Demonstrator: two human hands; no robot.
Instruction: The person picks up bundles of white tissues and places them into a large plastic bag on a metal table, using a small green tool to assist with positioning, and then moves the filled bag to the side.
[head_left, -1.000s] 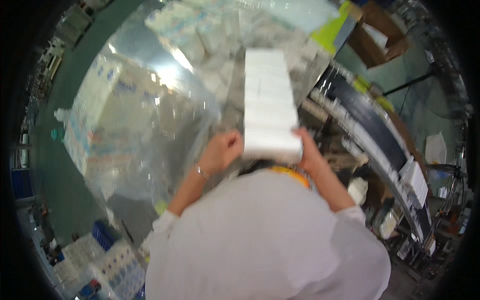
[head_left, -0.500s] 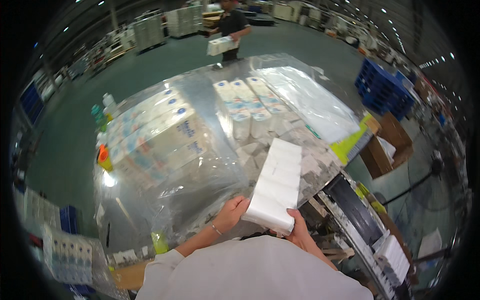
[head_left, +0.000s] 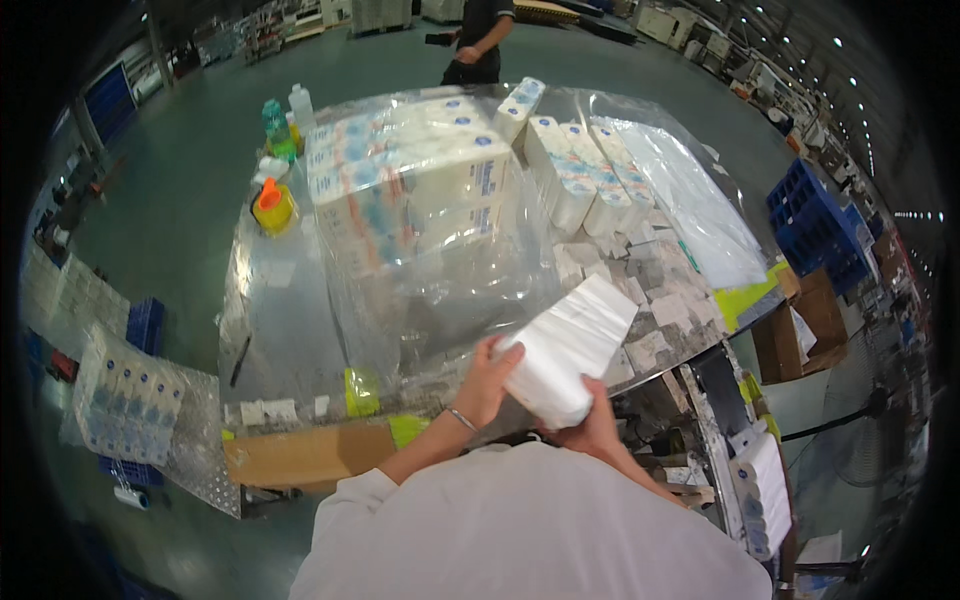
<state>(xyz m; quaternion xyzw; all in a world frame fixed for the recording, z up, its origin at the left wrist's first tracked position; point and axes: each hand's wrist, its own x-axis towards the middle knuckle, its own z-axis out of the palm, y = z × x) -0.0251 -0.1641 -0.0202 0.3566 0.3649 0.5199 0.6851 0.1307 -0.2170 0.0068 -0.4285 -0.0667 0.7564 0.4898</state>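
A long white pack of tissue rolls (head_left: 572, 350) is held slanting over the table's near edge, its far end pointing up and to the right. My left hand (head_left: 488, 380) is closed on its left side, thumb on top. My right hand (head_left: 596, 418) grips the near right end, with some fingers hidden beneath. Just beyond lies a clear plastic bag (head_left: 450, 318), its mouth toward me, around a block of printed tissue packs (head_left: 420, 180). Several more printed packs (head_left: 585, 175) stand in a row to the right of it.
White plastic sheets (head_left: 690, 200) lie at the table's right. A tape dispenser (head_left: 272, 208) and bottles (head_left: 278, 130) stand far left. Beside the table are a conveyor (head_left: 722, 440) with a white roll pack, a cardboard box (head_left: 805, 340) and blue pallets (head_left: 815, 225). Another person (head_left: 480, 40) stands opposite.
The held pack has tilted to the right, and my left hand has moved up along its side. A printed pack from the other person's hand now stands on the table's far edge. The view has shifted.
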